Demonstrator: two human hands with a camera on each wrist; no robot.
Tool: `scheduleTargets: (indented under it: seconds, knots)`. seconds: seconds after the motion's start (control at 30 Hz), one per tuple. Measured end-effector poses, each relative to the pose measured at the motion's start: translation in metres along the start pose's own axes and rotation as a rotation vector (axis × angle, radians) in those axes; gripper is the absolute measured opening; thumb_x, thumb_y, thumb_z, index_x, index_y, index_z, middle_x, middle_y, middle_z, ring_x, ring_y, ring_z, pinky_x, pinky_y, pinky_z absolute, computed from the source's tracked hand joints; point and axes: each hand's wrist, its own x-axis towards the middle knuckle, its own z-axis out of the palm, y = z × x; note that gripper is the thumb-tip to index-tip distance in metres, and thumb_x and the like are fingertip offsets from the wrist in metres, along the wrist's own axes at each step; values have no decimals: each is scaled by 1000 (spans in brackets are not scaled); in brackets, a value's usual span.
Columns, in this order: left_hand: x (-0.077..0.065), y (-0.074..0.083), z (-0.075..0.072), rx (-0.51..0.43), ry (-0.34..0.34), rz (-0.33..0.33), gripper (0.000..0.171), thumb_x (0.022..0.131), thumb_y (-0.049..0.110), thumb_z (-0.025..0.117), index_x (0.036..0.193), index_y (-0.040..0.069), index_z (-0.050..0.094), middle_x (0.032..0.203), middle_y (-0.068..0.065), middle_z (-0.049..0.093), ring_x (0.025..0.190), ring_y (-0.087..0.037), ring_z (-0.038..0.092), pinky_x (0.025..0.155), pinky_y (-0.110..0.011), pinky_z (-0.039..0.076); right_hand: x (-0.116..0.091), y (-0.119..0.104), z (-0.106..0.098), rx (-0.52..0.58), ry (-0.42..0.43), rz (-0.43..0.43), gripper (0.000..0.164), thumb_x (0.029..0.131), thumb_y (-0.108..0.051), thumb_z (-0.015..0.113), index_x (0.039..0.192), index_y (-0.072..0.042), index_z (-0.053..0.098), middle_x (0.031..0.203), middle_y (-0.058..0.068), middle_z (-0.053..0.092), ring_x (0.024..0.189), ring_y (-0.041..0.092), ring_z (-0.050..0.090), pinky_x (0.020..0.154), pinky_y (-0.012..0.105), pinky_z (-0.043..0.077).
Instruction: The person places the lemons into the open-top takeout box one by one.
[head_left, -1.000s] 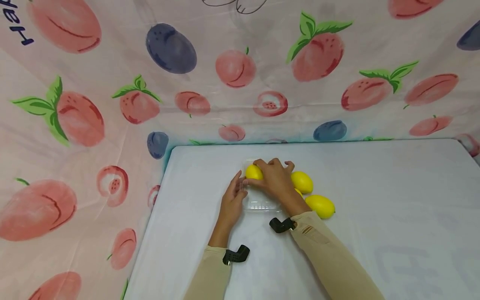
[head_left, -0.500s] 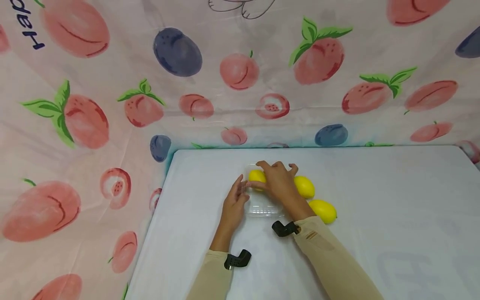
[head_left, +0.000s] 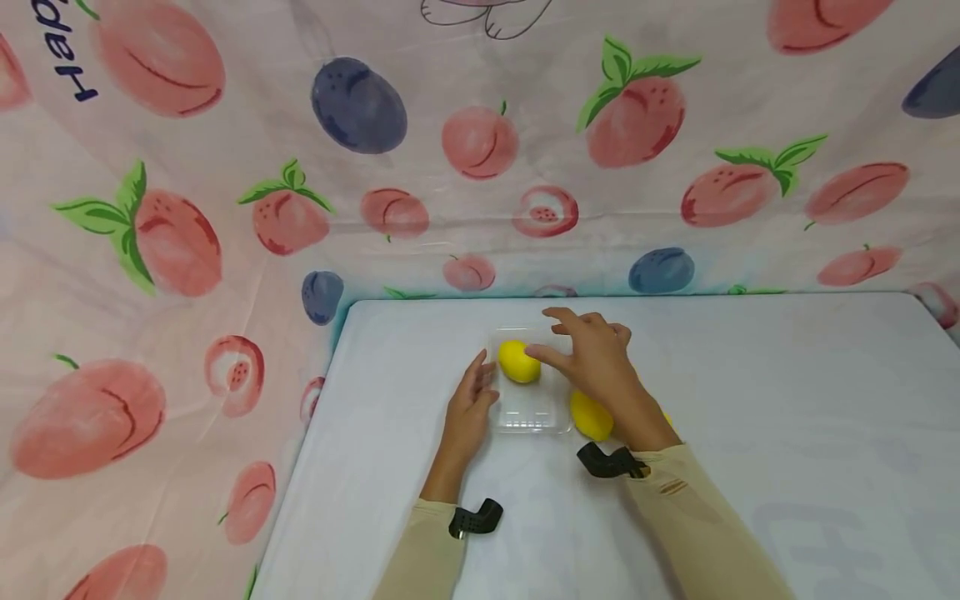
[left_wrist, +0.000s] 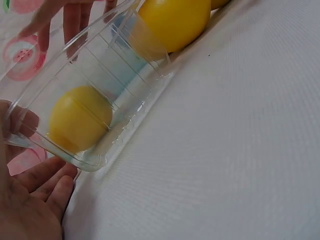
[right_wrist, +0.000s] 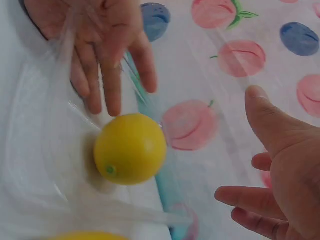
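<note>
A clear plastic box (head_left: 531, 423) sits on the white table with one lemon (head_left: 519, 362) inside, toward its far left corner. My left hand (head_left: 468, 408) rests along the box's left wall, fingers extended against it; in the left wrist view its fingers (left_wrist: 42, 182) lie low beside the box. My right hand (head_left: 596, 354) hovers over the box's right side, fingers spread and nothing held. Its thumb overlaps the lemon in the head view, while the right wrist view shows a gap between that hand (right_wrist: 280, 170) and the lemon (right_wrist: 131, 149).
Just right of the box lies another lemon (head_left: 592, 415). More yellow shows behind the right forearm, mostly hidden. The white table (head_left: 787, 400) meets a fruit-print cloth (head_left: 540, 158) at the back and on the left.
My right hand has let go of the lemon in the box and moved right, uncovering it and the lemon beside the box. My left hand has stayed at the wall.
</note>
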Motion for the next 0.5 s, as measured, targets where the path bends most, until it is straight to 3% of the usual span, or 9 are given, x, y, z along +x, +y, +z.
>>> scheduleTargets:
  seconds: [0.2,0.27,0.43,0.5]
  knots:
    - [0,3,2,-15,6,-18,64,98,1,51,158,19,39,149,-13,55,140,-33,52,119,-52,38,-12,15,-22,49,30,22,68,94,-58,63,151,-24,47,138,10,66,135,40,45,110,73,27]
    - [-3,13,1,-22,5,-25,63,98,-1,50,158,14,38,149,-17,54,140,-36,51,119,-53,37,-15,23,-28,54,52,18,67,96,-58,61,151,-24,47,139,11,66,135,40,44,109,73,31]
    - [-4,12,0,0,-3,-17,64,97,3,50,158,19,39,149,-11,56,139,-31,53,118,-51,39,-23,41,-39,50,92,13,66,97,-58,59,151,-22,48,140,12,65,133,42,45,104,72,39]
    - [0,2,1,20,-3,-19,64,98,6,51,158,25,39,148,-5,56,139,-26,53,117,-47,41,-24,47,-41,43,92,22,66,97,-56,60,151,-22,47,140,12,65,132,42,46,103,72,39]
